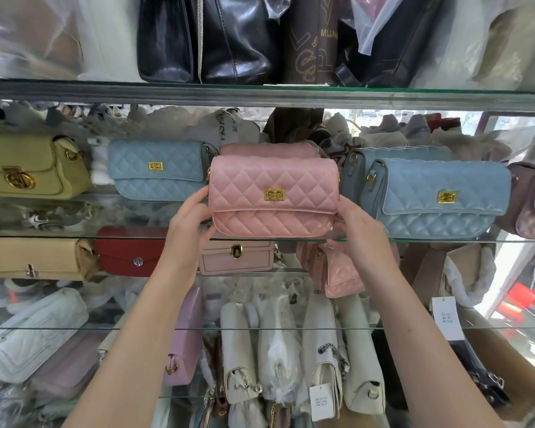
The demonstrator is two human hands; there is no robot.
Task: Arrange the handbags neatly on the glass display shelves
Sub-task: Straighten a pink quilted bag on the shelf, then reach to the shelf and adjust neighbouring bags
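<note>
You hold the pink quilted bag (pixel 274 196) by both ends at the front edge of the glass shelf (pixel 445 240).
Left to right along that shelf: a yellow-green bag (pixel 28 168), the left blue bag (pixel 158 169), your left hand (pixel 192 211) gripping the pink bag's left end, your right hand (pixel 359 230) grasping its right end, and the right blue bag (pixel 442 199) just beside.

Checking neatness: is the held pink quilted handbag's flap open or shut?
Shut: the pink quilted handbag has its flap flat down, gold clasp seated.
</note>
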